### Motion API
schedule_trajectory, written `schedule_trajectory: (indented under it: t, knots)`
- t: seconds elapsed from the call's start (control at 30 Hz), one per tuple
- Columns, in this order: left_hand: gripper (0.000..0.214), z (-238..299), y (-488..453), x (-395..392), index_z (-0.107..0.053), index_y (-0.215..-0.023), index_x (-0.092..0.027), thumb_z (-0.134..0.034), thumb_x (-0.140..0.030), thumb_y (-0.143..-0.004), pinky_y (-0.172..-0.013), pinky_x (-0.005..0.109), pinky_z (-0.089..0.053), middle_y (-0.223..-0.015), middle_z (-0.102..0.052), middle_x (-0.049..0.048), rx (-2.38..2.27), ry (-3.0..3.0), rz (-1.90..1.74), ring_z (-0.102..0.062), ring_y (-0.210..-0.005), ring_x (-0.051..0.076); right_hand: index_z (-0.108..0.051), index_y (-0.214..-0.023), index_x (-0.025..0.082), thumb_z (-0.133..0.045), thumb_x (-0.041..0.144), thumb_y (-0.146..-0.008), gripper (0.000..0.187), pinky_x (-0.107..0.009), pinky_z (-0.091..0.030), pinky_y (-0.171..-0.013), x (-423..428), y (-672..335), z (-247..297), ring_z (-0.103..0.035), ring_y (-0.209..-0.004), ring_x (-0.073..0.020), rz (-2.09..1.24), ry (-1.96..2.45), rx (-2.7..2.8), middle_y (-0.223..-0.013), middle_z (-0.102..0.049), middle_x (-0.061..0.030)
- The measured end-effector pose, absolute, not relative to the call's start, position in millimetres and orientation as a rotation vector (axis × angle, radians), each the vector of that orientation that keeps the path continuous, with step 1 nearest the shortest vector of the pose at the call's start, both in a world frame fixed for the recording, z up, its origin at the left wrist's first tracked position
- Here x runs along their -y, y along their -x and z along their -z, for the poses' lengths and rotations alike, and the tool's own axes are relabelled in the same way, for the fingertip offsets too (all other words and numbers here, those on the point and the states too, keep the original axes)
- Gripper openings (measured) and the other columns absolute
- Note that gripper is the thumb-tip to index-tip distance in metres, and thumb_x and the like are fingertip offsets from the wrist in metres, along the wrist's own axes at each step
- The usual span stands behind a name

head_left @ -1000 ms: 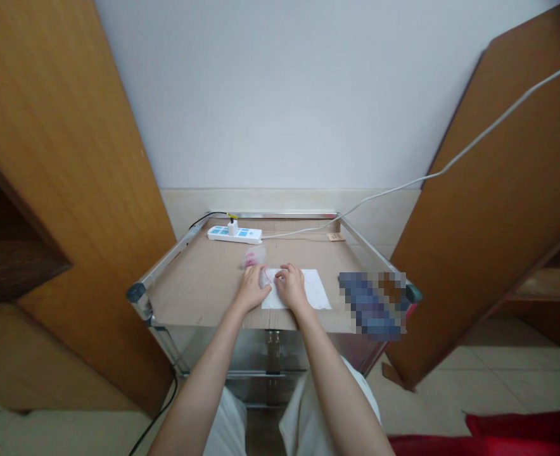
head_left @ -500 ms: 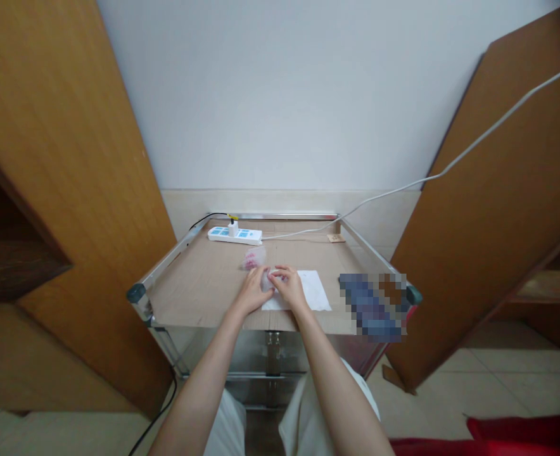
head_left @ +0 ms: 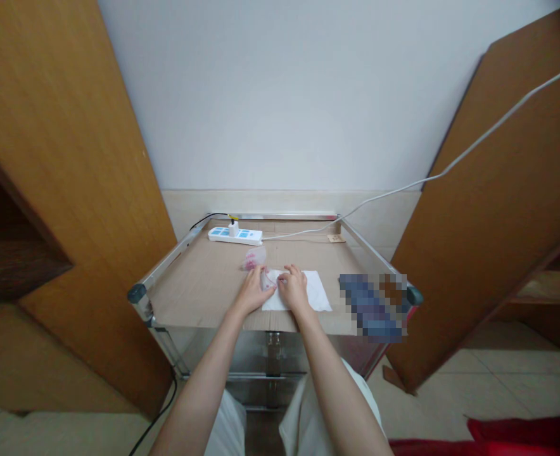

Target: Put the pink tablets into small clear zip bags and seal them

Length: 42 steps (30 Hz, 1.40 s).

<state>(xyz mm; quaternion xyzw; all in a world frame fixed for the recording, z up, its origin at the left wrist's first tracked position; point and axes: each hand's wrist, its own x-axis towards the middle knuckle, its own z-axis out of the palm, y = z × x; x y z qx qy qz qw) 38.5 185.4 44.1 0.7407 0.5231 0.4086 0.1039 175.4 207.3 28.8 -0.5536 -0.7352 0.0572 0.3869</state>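
My left hand [head_left: 252,294] is closed on a small see-through plastic bag [head_left: 267,280], thumb on its near side. To its right, my right hand [head_left: 293,289] has its thumb and forefinger pinched together. Something small and dark may be between those fingertips, too small to name. Both hands are over a white sheet of paper [head_left: 318,292], which they partly cover. Just beyond my left fingers lies a clear bag with pink bits in it [head_left: 254,258].
A white power strip [head_left: 235,236] with a plug in it lies at the back of the cardboard-covered table [head_left: 189,291]. Its white cable [head_left: 394,191] rises to the right. A pixelated dark object [head_left: 370,307] is at the right edge. Wooden panels [head_left: 489,209] flank the table.
My right hand has moved slightly right, away from the left hand, opening a gap between them. More of the small bag shows. My left hand stays nearly in place.
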Motion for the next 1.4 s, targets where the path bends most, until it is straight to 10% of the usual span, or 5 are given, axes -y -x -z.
schedule_trajectory:
  t: [0.87,1.4]
  knots:
    - [0.048,-39.2,-38.7,-188.4,-0.037,-0.104,-0.018,-0.058,-0.024,-0.061,-0.085,0.032,-0.036,-0.104,-0.049,0.0072,-1.556,-2.158,-1.199,-0.046,-0.100,0.018,-0.064,-0.067,0.018,-0.054,0.030,-0.069,0.016,-0.030,-0.038,-0.076,-205.8,-167.1,-44.7,-0.053,-0.084,-0.0171,-0.557,0.975,1.615,-0.086,-0.061,-0.0074]
    - [0.044,-42.3,-38.6,-186.5,-0.038,-0.101,-0.019,-0.057,-0.026,-0.062,-0.084,0.031,-0.036,-0.099,-0.050,0.0056,-1.530,-2.165,-1.216,-0.047,-0.097,0.017,-0.060,-0.066,0.017,-0.054,0.022,-0.067,0.008,-0.029,-0.030,-0.078,-211.8,-187.9,-35.5,-0.046,-0.089,-0.0188,-0.119,1.493,1.769,-0.086,-0.056,-0.0062]
